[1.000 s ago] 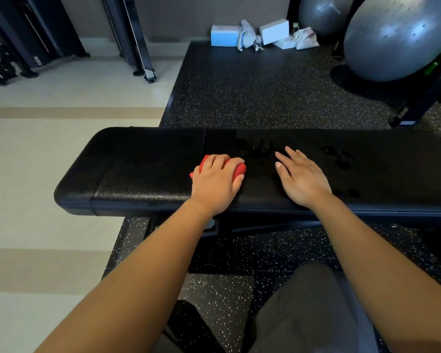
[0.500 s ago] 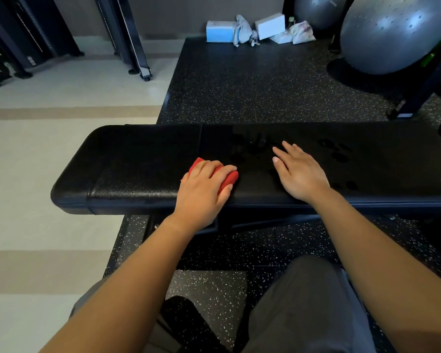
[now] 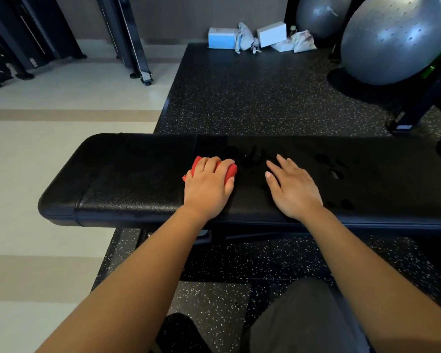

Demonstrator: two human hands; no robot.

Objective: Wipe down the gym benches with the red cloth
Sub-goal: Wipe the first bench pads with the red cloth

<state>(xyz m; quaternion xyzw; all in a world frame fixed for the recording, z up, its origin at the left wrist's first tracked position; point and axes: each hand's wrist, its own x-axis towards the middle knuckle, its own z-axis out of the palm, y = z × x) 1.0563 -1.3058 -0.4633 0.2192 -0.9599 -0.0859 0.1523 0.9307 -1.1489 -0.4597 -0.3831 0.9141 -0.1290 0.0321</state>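
The left hand [image 3: 209, 186] lies palm-down on the bench [image 3: 127, 179], fingers curled around the bunched cloth [image 3: 230, 171]. The right hand [image 3: 294, 187] rests flat beside it, fingers straight, holding nothing.

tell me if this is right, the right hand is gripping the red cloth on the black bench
Not quite. The left hand grips the red cloth on the black bench. The right hand lies flat on the pad beside it, holding nothing. The head view shows this.
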